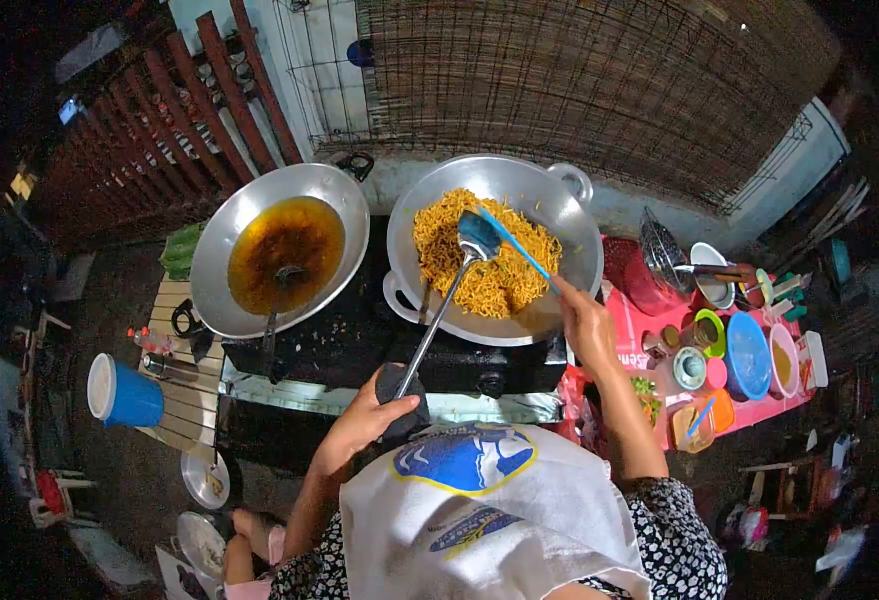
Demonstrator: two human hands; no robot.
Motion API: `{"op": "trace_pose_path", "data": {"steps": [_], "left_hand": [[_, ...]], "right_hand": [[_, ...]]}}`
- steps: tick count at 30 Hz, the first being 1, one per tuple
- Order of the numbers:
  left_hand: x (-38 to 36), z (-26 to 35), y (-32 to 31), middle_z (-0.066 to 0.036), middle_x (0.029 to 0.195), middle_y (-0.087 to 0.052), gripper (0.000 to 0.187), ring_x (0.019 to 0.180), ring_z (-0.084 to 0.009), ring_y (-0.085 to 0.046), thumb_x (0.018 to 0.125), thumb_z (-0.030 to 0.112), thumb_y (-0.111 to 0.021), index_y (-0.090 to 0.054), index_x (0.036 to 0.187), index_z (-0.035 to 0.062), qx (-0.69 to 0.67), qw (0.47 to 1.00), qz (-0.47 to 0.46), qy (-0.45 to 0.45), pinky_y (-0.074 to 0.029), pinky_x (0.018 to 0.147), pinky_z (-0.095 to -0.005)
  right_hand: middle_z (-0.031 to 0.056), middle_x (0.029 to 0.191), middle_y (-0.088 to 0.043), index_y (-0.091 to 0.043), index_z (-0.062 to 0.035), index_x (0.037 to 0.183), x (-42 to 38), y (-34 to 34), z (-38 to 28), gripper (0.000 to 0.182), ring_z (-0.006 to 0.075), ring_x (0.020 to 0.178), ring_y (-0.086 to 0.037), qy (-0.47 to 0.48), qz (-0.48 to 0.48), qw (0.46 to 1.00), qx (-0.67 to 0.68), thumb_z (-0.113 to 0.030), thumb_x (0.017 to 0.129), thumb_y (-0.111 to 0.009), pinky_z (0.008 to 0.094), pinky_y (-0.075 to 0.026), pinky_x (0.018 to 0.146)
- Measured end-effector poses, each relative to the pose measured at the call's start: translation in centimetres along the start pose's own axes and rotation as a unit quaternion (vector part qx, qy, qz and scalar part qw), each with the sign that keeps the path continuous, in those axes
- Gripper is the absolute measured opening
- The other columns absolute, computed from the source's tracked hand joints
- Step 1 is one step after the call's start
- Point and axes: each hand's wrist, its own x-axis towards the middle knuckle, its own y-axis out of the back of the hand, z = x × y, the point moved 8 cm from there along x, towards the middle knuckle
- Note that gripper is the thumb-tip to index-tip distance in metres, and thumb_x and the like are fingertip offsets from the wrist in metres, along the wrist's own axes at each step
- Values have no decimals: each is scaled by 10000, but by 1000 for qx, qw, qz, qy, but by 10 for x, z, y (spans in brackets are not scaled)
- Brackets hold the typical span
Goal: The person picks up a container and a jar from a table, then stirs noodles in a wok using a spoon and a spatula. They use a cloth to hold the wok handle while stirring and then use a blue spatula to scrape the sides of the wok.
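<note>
My left hand (364,420) is closed around the lower end of a long-handled metal wok spatula (437,325), with something black (399,390) at the grip. The spatula's head rests over a mound of yellow-brown noodles (499,290) in a large silver wok (576,250). From the wok's right side, my right hand (589,325) pinches a thin blue plastic utensil (519,248); its far end reaches the spatula head and overlaps it in this view. Noodles hide the wok's bottom.
A second wok (217,240) with brown oil and a ladle (281,290) sits on the stove at left. Bowls and containers, including a blue basin (749,355), crowd a red-covered table (634,325) at right. A blue bucket (134,395) stands left; part of another person (249,545) shows lower left.
</note>
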Motion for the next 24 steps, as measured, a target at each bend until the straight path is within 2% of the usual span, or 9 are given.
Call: {"op": "trace_pose_path", "data": {"steps": [5,7,11,13,15,19,21,23,24], "left_hand": [[-1,-5,6,34,857,-517,321,775,-56,-487,762,57,-633,-489,1049,59,-26,1000,9,-5,-412,698,-201],[-2,-5,6,28,866,-523,310,790,-60,-496,767,56,-629,-491,1044,60,-40,999,0,-3,-413,704,-199],[-5,-8,6,21,870,-531,298,796,-70,-510,774,49,-619,-491,1042,61,-83,995,15,44,-426,708,-208],[-7,-10,8,19,865,-533,294,795,-72,-513,776,48,-616,-491,1041,61,-101,992,32,64,-431,707,-212],[-5,-10,7,11,857,-541,289,788,-76,-522,778,49,-615,-491,1039,61,-136,988,7,69,-439,702,-218],[-4,-4,9,13,853,-543,291,783,-86,-532,774,59,-616,-489,1036,57,-101,994,6,44,-441,702,-227],[-5,9,17,-19,850,-562,334,778,-126,-555,741,77,-638,-490,1041,75,77,995,57,4,-449,710,-265],[-10,34,19,-50,847,-568,357,787,-164,-568,723,83,-646,-490,1044,88,198,977,81,-25,-451,714,-289],[-13,53,20,-81,844,-574,381,796,-202,-581,704,89,-653,-489,1048,101,315,942,103,-55,-452,719,-313]], "right_hand": [[169,923,-604,-569,-149,1104,-4,6,-8,335,324,779,-596,41,55,993,94,-30,792,-534,351,-464,629],[173,936,-604,-564,-139,1112,-8,3,-14,335,304,791,-608,22,20,999,17,-29,796,-538,336,-469,648],[159,912,-612,-564,-153,1114,-6,-1,9,355,304,770,-607,-30,18,997,64,-12,789,-534,337,-472,640],[156,871,-610,-560,-161,1118,-13,7,-8,363,298,734,-604,29,50,990,126,-13,787,-531,335,-467,619],[162,840,-604,-555,-160,1126,-19,5,-22,351,254,703,-613,50,4,998,25,-38,797,-537,323,-457,594],[167,819,-601,-530,-160,1145,-15,-1,15,373,289,676,-603,-23,27,995,89,-47,790,-539,365,-458,576],[167,802,-606,-525,-157,1142,-17,2,9,359,297,657,-595,-13,39,994,101,-54,798,-531,369,-455,571],[173,808,-608,-535,-143,1127,-23,7,-5,330,262,656,-605,81,61,994,35,-52,810,-523,339,-453,569],[126,719,-598,-533,-122,1126,-22,5,4,322,183,575,-560,57,45,997,-14,-29,818,-511,290,-432,534]]}}
